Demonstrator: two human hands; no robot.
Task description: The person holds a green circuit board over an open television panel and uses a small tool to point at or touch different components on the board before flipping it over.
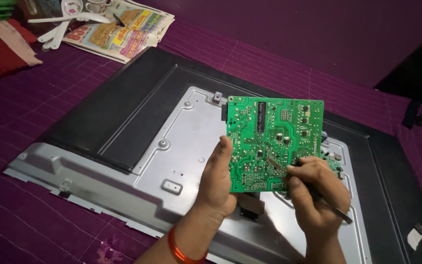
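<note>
Upright, the green circuit board (269,142) stands between both hands' fingers (225,146).

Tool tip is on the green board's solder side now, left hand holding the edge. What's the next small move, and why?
Probably keep the left hand steady and nudge the thin tool in the right hand along the green circuit board; its tip already rests among the lower solder joints, with the board held above the metal panel.

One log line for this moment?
left hand: holds green circuit board | right hand: thin metal tool, tip on board | below: opened flat-screen panel
</note>
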